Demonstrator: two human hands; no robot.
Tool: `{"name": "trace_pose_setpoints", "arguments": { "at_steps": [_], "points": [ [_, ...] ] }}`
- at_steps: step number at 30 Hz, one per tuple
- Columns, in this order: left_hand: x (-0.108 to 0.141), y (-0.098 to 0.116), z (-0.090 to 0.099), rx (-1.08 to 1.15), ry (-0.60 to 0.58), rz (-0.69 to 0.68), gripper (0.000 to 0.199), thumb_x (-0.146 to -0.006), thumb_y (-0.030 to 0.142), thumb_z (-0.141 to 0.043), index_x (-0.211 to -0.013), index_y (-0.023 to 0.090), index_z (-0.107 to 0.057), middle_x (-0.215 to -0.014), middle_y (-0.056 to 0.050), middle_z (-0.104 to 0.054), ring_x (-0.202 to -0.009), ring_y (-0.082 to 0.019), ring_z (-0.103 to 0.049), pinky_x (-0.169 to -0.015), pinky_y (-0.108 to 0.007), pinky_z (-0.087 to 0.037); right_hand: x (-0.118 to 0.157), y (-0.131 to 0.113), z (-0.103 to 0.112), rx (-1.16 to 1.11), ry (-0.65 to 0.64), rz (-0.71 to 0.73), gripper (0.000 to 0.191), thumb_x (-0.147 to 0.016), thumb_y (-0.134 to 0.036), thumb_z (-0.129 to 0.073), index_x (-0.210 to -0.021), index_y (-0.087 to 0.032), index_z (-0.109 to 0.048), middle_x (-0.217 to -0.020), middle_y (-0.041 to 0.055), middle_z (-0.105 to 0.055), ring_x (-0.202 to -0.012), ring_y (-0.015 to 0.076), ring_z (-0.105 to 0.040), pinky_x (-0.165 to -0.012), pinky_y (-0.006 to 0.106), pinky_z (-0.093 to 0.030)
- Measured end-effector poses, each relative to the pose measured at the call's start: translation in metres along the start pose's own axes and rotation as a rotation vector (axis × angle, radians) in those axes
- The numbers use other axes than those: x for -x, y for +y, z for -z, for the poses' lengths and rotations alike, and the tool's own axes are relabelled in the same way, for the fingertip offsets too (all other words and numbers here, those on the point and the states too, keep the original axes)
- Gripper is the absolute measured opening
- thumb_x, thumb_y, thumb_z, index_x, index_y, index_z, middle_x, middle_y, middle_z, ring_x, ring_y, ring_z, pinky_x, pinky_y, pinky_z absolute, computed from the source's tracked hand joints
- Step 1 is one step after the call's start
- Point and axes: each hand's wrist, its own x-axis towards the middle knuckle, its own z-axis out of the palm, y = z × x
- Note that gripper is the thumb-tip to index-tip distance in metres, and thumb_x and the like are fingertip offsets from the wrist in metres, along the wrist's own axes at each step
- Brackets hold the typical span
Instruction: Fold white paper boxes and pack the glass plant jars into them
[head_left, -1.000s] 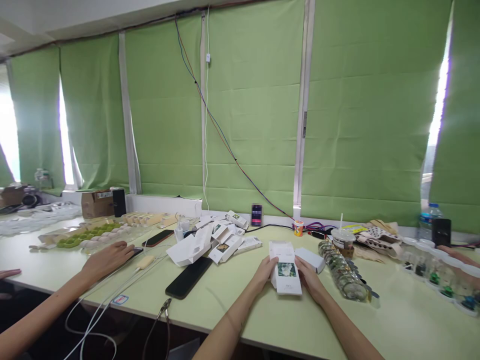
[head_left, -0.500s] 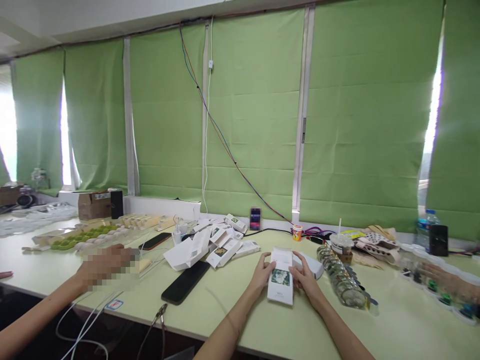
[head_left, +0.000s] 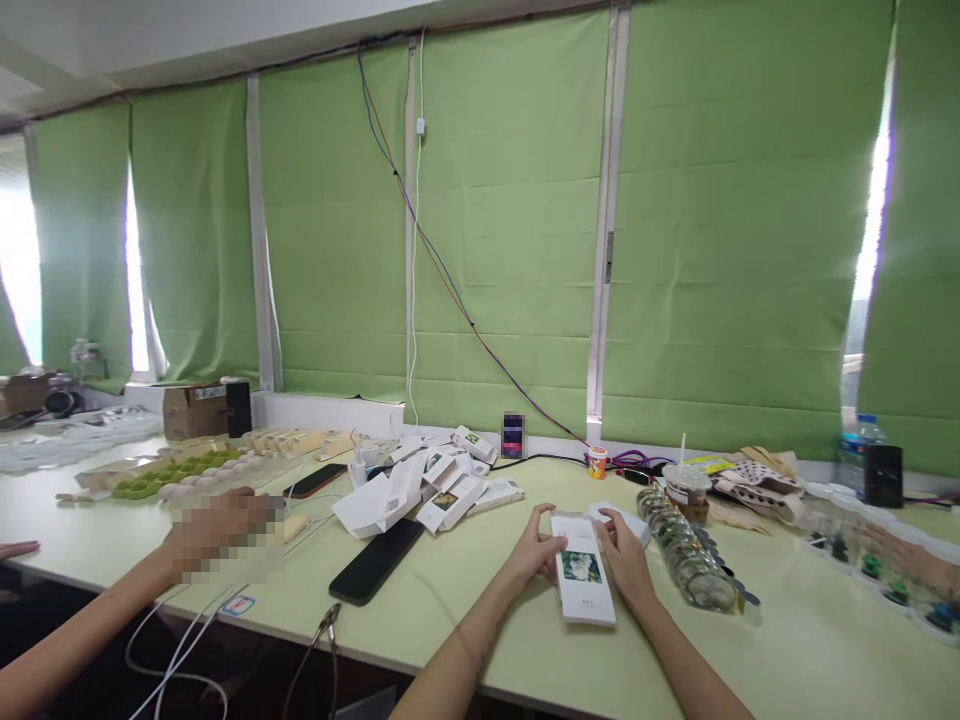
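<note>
A slim white carton (head_left: 589, 603) with a flower picture on its front is held just above the table between my two hands. My left hand (head_left: 538, 552) grips its left side, the thumb lying across the front near the top. At the upper right edge my right hand (head_left: 624, 555) closes on the carton, fingers near its top end. Behind the right hand a white rounded object (head_left: 636, 527) is partly hidden. To the left lies a loose pile of similar white cartons (head_left: 450, 500), some unfolded, beside a black phone (head_left: 377, 562).
Right of my hands runs a row of stacked clear round discs (head_left: 694, 560); beyond are a lidded cup (head_left: 686, 490) and clear tubs (head_left: 892, 560). A co-worker's hand (head_left: 221, 530) rests at left near a second phone (head_left: 319, 480), cables (head_left: 180, 640) and green trays (head_left: 161, 475).
The carton has shifted slightly right and its top now leans left. My right hand has moved from the carton's side up toward its top right edge.
</note>
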Motion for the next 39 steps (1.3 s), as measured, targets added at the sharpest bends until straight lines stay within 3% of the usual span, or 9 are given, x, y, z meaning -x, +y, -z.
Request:
{"name": "trace_pose_setpoints", "arguments": {
  "at_steps": [7,12,16,19,21,24,28,33,39],
  "points": [
    [-0.004,-0.006,0.007,-0.187,0.349,-0.058,0.082,-0.073,0.055,-0.059,-0.137,0.022,-0.02,-0.063,0.001,-0.062,-0.042,-0.016,-0.054,-0.047,-0.028,-0.046,0.003,0.005,0.008,0.782,0.07,0.04,0.042,-0.084,-0.023,-0.04,-0.121,-0.011,-0.055,-0.119,0.0183,-0.06,-0.111,0.0335,-0.049,-0.089,0.047,-0.035],
    [-0.003,-0.001,0.018,-0.533,0.559,-0.059,0.059,-0.085,0.046,-0.045,-0.138,0.022,-0.034,-0.084,-0.006,-0.067,-0.079,-0.025,-0.063,-0.076,-0.036,-0.046,0.002,-0.004,0.008,0.81,0.026,0.05,0.04,-0.093,-0.029,-0.027,-0.114,-0.016,-0.059,-0.111,0.0122,-0.064,-0.103,0.0256,-0.055,-0.087,0.038,-0.037],
    [-0.003,0.008,0.023,-0.764,0.799,0.011,0.05,-0.09,0.04,-0.036,-0.137,0.025,-0.039,-0.112,-0.013,-0.06,-0.111,-0.034,-0.049,-0.091,-0.048,-0.037,0.002,0.001,0.004,0.871,0.078,-0.052,0.055,-0.086,-0.045,-0.044,-0.132,-0.015,-0.044,-0.129,0.0163,-0.051,-0.12,0.0332,-0.041,-0.093,0.045,-0.033],
    [-0.001,0.01,0.019,-0.83,0.917,-0.142,0.047,-0.09,0.039,-0.034,-0.134,0.023,-0.041,-0.126,-0.014,-0.049,-0.122,-0.032,-0.038,-0.098,-0.048,-0.031,0.004,0.011,0.0,0.872,0.023,-0.144,0.076,-0.077,-0.047,-0.056,-0.139,-0.01,-0.033,-0.132,0.0201,-0.045,-0.125,0.0369,-0.036,-0.095,0.047,-0.032],
    [0.004,0.009,0.01,-0.844,0.806,-0.38,0.042,-0.091,0.034,-0.034,-0.129,0.02,-0.046,-0.126,-0.013,-0.047,-0.122,-0.028,-0.038,-0.103,-0.045,-0.028,0.004,0.015,-0.001,0.823,-0.025,-0.146,0.074,-0.076,-0.041,-0.057,-0.137,-0.007,-0.034,-0.127,0.0205,-0.047,-0.12,0.0354,-0.042,-0.093,0.043,-0.035],
    [0.016,0.008,-0.009,-0.803,0.38,-0.651,0.034,-0.089,0.033,-0.04,-0.115,0.021,-0.056,-0.118,-0.012,-0.052,-0.115,-0.027,-0.044,-0.102,-0.044,-0.03,0.003,0.017,0.001,0.689,-0.065,-0.113,0.06,-0.076,-0.036,-0.055,-0.128,-0.007,-0.045,-0.114,0.0186,-0.052,-0.104,0.0322,-0.054,-0.087,0.039,-0.04],
    [0.023,0.002,-0.029,-0.634,-0.076,-0.609,0.03,-0.084,0.04,-0.051,-0.106,0.023,-0.061,-0.105,-0.011,-0.059,-0.097,-0.026,-0.053,-0.093,-0.04,-0.039,-0.001,0.013,0.002,0.205,0.052,-0.119,0.048,-0.076,-0.048,-0.054,-0.11,-0.014,-0.059,-0.104,0.0142,-0.054,-0.097,0.0307,-0.057,-0.088,0.042,-0.041],
    [-0.001,-0.016,-0.036,-0.377,0.08,-0.326,0.05,-0.084,0.049,-0.05,-0.124,0.019,-0.045,-0.088,-0.006,-0.061,-0.065,-0.018,-0.057,-0.075,-0.034,-0.046,-0.006,0.007,-0.003,-0.178,0.057,-0.167,0.057,-0.083,-0.062,-0.034,-0.107,-0.014,-0.056,-0.095,0.0107,-0.063,-0.086,0.0245,-0.063,-0.073,0.035,-0.051],
    [-0.032,-0.025,-0.056,0.075,0.215,-0.245,0.072,-0.071,0.058,-0.064,-0.128,0.02,-0.041,-0.11,-0.013,-0.063,-0.097,-0.027,-0.06,-0.081,-0.036,-0.048,-0.001,-0.006,-0.002,-0.294,-0.018,-0.135,0.049,-0.084,-0.062,-0.037,-0.106,-0.02,-0.05,-0.084,0.0052,-0.067,-0.064,0.0207,-0.063,-0.053,0.03,-0.051]
  ]
}}
